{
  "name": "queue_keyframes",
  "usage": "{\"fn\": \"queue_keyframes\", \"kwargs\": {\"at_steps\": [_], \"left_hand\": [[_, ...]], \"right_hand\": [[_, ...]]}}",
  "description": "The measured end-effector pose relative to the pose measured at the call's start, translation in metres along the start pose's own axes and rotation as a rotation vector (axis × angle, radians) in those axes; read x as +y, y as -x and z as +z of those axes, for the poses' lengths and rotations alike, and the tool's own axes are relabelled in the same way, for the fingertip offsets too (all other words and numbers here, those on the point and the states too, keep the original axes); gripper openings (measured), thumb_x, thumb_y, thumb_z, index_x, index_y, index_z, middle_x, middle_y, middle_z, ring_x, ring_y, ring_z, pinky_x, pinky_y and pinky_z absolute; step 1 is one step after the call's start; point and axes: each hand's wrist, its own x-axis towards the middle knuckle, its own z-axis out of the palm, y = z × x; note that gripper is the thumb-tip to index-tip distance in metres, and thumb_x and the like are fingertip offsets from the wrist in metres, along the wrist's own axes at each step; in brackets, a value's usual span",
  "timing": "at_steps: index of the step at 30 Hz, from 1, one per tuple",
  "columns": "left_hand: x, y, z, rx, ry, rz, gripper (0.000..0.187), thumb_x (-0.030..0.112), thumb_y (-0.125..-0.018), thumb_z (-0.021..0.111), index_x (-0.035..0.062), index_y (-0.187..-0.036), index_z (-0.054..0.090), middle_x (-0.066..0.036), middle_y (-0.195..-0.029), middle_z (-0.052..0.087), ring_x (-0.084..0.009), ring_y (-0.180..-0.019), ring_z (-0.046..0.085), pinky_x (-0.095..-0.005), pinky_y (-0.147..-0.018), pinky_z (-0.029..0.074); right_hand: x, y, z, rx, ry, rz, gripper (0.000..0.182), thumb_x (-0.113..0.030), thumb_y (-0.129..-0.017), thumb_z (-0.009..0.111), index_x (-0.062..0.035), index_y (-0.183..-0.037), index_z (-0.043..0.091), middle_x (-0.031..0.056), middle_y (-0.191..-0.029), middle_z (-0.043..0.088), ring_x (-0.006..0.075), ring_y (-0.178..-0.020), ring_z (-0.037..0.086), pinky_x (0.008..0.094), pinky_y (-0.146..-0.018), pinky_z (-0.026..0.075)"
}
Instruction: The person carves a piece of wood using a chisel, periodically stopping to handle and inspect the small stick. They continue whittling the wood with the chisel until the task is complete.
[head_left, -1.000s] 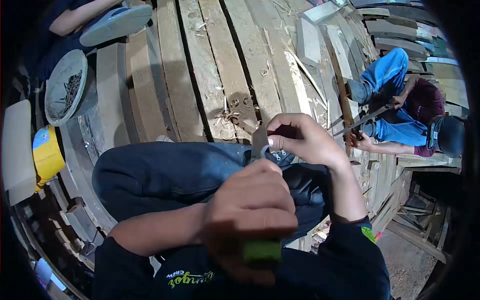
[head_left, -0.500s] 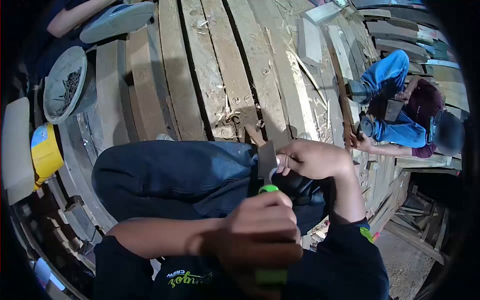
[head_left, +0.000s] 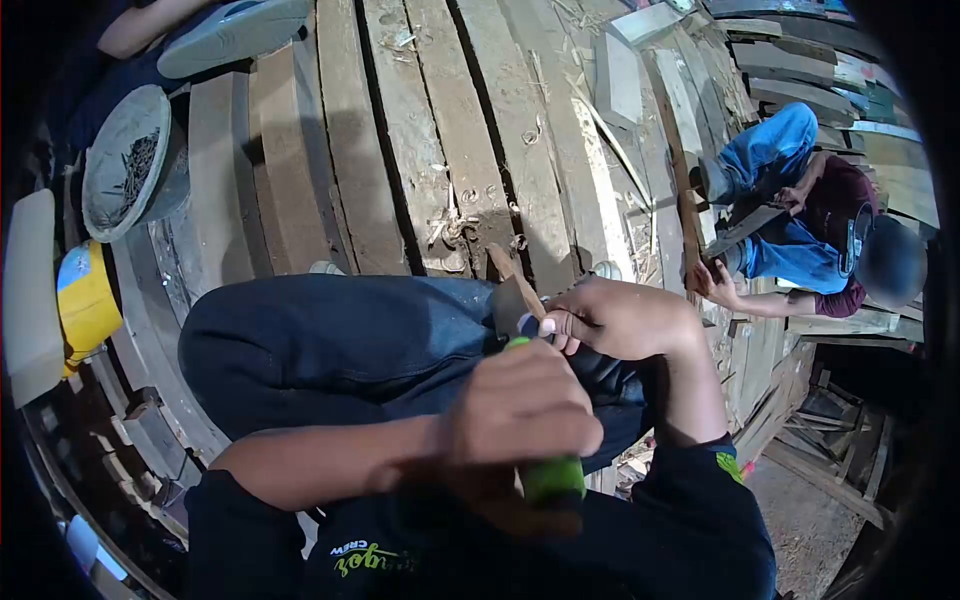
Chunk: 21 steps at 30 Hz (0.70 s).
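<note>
My left hand (head_left: 535,410) is wrapped round the green handle (head_left: 553,480) of a knife, just in front of my shirt. Its broad grey blade (head_left: 508,308) points away from me, over my bent leg. In my right hand (head_left: 630,318) a narrow strip of wood (head_left: 513,278) is gripped, its far end sticking out beyond the fingers. The blade lies right against this wood, close to my right thumb. My dark trousers (head_left: 340,350) lie under both hands, and part of the wood is hidden behind the blade and fingers.
Rough planks (head_left: 455,110) carry curled shavings (head_left: 455,225). At left stand a basin of nails (head_left: 95,190) and a yellow container (head_left: 88,305). Another person (head_left: 845,210) sits at right with a long flat blade-like tool (head_left: 740,232). A shoe (head_left: 235,38) shows at upper left.
The knife blade has tilted and shifted left, showing more of the wood strip. My left hand has turned slightly; my right hand stays put. The other person's tool has swung round.
</note>
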Motion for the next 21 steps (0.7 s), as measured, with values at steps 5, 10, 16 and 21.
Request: {"fn": "queue_keyframes", "kwargs": {"at_steps": [5,10,16,21], "left_hand": [[0.018,-0.002,0.002,-0.047,0.084,0.029,0.05,0.057,-0.084,0.073,0.0083,-0.088,0.061,-0.005,-0.085,0.062,-0.0243,-0.074,0.062,-0.0414,-0.068,0.047],[0.021,-0.002,0.003,-0.051,0.065,0.003,0.05,0.057,-0.086,0.071,0.0085,-0.085,0.06,-0.005,-0.086,0.061,-0.0242,-0.073,0.061,-0.0413,-0.068,0.047],[0.021,-0.003,0.003,-0.071,0.051,0.029,0.044,0.053,-0.084,0.07,0.0098,-0.084,0.06,-0.004,-0.085,0.059,-0.023,-0.072,0.06,-0.0413,-0.069,0.047],[0.015,-0.005,0.002,-0.085,0.039,0.051,0.045,0.053,-0.082,0.072,0.009,-0.083,0.061,-0.004,-0.085,0.059,-0.0225,-0.071,0.06,-0.041,-0.069,0.047]], "right_hand": [[0.001,0.002,-0.002,-0.011,-0.146,0.039,0.042,-0.028,-0.109,0.048,0.0074,-0.098,0.068,0.0137,-0.083,0.073,0.0192,-0.08,0.071,0.0334,-0.077,0.056],[0.009,-0.001,0.003,0.038,-0.163,0.002,0.05,-0.04,-0.109,0.045,0.0031,-0.098,0.067,0.0124,-0.078,0.071,0.0243,-0.074,0.07,0.0373,-0.072,0.055],[0.007,0.0,-0.001,0.001,-0.218,0.064,0.042,-0.029,-0.11,0.046,0.0067,-0.104,0.066,0.0159,-0.089,0.073,0.021,-0.084,0.072,0.0347,-0.079,0.056],[-0.002,0.001,-0.004,0.016,-0.174,0.061,0.037,-0.024,-0.11,0.045,0.0068,-0.105,0.066,0.0149,-0.088,0.074,0.0212,-0.082,0.073,0.0345,-0.079,0.057]]}}
